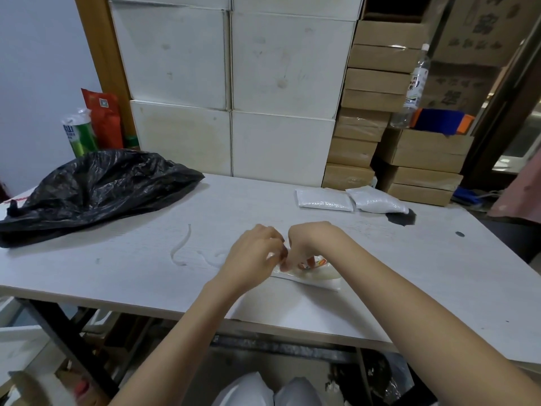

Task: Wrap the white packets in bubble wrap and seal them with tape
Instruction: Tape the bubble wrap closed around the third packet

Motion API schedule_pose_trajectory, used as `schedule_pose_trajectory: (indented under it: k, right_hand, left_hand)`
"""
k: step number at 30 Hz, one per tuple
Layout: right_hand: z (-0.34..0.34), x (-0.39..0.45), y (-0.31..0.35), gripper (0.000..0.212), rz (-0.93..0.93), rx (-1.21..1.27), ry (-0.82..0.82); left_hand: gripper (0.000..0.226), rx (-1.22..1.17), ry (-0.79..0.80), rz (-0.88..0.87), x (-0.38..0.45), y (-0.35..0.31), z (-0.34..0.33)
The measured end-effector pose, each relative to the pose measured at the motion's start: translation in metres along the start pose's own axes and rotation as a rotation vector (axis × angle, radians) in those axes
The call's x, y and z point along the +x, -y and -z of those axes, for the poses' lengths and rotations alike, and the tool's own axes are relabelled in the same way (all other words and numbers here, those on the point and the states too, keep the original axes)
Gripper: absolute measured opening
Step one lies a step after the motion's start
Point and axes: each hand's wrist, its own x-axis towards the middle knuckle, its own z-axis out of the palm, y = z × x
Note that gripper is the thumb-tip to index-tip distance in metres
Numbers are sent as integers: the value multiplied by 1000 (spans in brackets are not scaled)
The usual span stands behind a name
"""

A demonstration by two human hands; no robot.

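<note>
A pale, wood-grained worktop (292,300) stands before stacked white cartons (228,83) and brown cardboard boxes (377,92). Near its front edge the left hand (253,257) and the right hand (307,244) meet, fingertips curled inward and pinching at the top edge of a white packet partly covered in clear bubble wrap (310,278). The packet lies flat directly under and just in front of both hands, its right end showing past the right wrist; a small orange and red label shows between the right fingers. Whether tape is in the pinch cannot be told. To the left of the hands a thin clear strip (183,244) curls on the surface. Further back on the right, two more white bead-filled packets (325,199) lie side by side, touching. A crumpled black plastic bag (96,189) sits at the far left, with a green canister (79,136) and a red pouch (102,118) behind it. A clear plastic bottle (415,86) stands on the boxes at right.
</note>
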Motion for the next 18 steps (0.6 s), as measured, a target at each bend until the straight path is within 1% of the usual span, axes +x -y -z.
schedule_pose_trajectory:
  k: [1, 2, 5, 6, 8, 10, 12, 13, 15, 18]
  right_hand:
    - [0, -1, 0, 35, 4, 15, 14]
    - [1, -2, -2, 36, 10, 48, 33]
    - [5, -11, -14, 39, 52, 285, 83]
    - [6, -15, -21, 38, 81, 353, 61]
    - [8, -24, -33, 34, 149, 405, -49]
    - [7, -31, -40, 36, 174, 351, -215]
    - [5, -35, -38, 36, 144, 194, -374]
    - [4, -36, -36, 34, 126, 113, -424]
    - [3, -36, -31, 34, 96, 4, -459]
    - [2, -34, -28, 37, 29, -102, -439]
  left_hand:
    - [15, -18, 72, 19, 1, 0, -4]
    - [16, -59, 94, 48, 1, 2, -8]
    - [13, -127, 41, 110, -2, 7, -15]
    - [12, -130, 27, 113, -2, 7, -16]
    - [10, -132, 10, 120, -3, 6, -18]
    - [10, -129, 5, 135, -3, 3, -19]
    - [11, -103, -1, 143, -3, 2, -20]
    - [11, -89, -6, 144, -4, 2, -20]
    - [11, -84, -11, 156, -4, 1, -20]
    - [12, -98, -10, 171, -5, 1, -20]
